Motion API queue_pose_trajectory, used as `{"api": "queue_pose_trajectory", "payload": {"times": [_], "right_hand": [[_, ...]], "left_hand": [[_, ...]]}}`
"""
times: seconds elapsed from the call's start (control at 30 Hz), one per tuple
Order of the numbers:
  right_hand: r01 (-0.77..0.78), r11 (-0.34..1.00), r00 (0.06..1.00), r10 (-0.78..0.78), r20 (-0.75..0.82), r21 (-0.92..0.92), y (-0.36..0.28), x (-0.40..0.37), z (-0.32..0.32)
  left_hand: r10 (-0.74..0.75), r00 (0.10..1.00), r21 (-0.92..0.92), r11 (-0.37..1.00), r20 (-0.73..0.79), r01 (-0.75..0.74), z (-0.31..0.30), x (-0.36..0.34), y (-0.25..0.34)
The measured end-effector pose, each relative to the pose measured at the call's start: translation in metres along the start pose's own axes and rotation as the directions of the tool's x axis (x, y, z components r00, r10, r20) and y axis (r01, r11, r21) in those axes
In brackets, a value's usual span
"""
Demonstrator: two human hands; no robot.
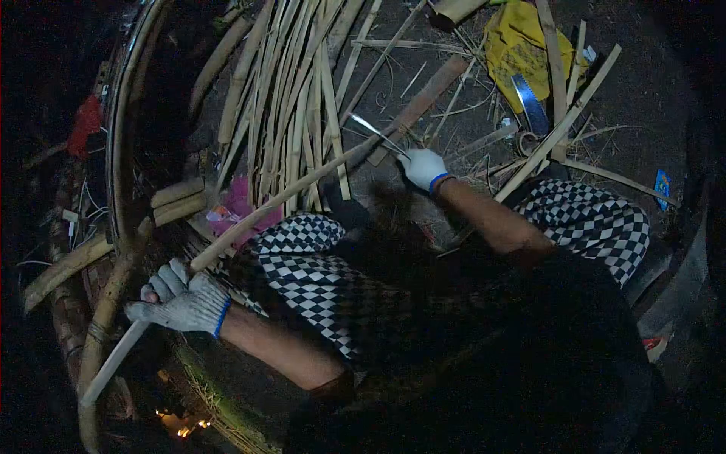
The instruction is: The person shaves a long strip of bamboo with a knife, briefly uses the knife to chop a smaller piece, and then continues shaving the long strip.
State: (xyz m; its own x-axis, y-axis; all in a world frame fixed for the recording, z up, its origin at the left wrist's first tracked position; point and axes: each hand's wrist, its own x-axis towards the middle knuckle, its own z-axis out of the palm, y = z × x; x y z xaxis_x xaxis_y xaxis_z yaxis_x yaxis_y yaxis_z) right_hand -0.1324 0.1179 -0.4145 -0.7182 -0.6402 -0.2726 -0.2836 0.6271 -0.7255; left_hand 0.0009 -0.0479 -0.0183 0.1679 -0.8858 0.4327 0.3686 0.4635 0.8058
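At the lower left my left hand (181, 299), in a pale knit glove with a blue cuff, is closed around a long wooden strip (261, 213). One end of the strip sticks out below the glove; the rest runs up and right across my left knee. My right hand (425, 168), gloved too, is closed on a knife (382, 136). The narrow blade points up and left and crosses the strip near its far end. Beyond the blade lies a flat reddish-brown board (432, 91). The knife's handle is hidden in my glove.
A pile of split strips (291, 98) lies beyond my left knee. At the upper right are a yellow bag (522, 45), a curved saw blade (531, 106) and a tape roll (527, 142). Poles (113, 295) stand at the left, with small flames (183, 431) below.
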Motion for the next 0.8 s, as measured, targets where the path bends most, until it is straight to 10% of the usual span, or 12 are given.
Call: {"api": "queue_pose_trajectory", "payload": {"times": [0.1, 0.23, 0.37, 0.57, 0.6, 0.8], "right_hand": [[-0.178, 0.982, 0.978, 0.171, 0.120, 0.057, -0.006, 0.013, 0.011], [0.146, 0.986, 0.988, -0.149, 0.028, 0.079, -0.021, 0.002, 0.001], [-0.175, 0.976, 0.982, 0.182, 0.048, -0.131, 0.008, 0.034, -0.005], [0.111, 0.968, 0.990, -0.088, 0.109, -0.225, 0.054, 0.034, 0.055], [-0.119, 0.988, 0.988, 0.127, 0.084, -0.094, 0.065, 0.035, 0.049], [-0.170, 0.976, 0.977, 0.185, 0.105, -0.138, 0.089, 0.012, 0.043]], "left_hand": [[-0.004, 1.000, -0.006, 1.000, 0.028, 0.004, 0.000, -0.003, 0.003], [-0.107, 0.967, -0.100, 0.986, 0.232, 0.133, -0.014, 0.002, 0.006], [-0.087, 0.963, -0.133, 0.983, 0.255, 0.124, -0.002, -0.009, 0.011], [-0.007, 0.999, 0.024, 1.000, 0.048, 0.006, 0.007, -0.009, 0.004], [0.011, 0.998, 0.056, 0.998, -0.068, -0.007, 0.012, -0.016, 0.003], [-0.039, 0.997, 0.028, 0.999, 0.065, 0.037, 0.013, -0.027, 0.007]]}}
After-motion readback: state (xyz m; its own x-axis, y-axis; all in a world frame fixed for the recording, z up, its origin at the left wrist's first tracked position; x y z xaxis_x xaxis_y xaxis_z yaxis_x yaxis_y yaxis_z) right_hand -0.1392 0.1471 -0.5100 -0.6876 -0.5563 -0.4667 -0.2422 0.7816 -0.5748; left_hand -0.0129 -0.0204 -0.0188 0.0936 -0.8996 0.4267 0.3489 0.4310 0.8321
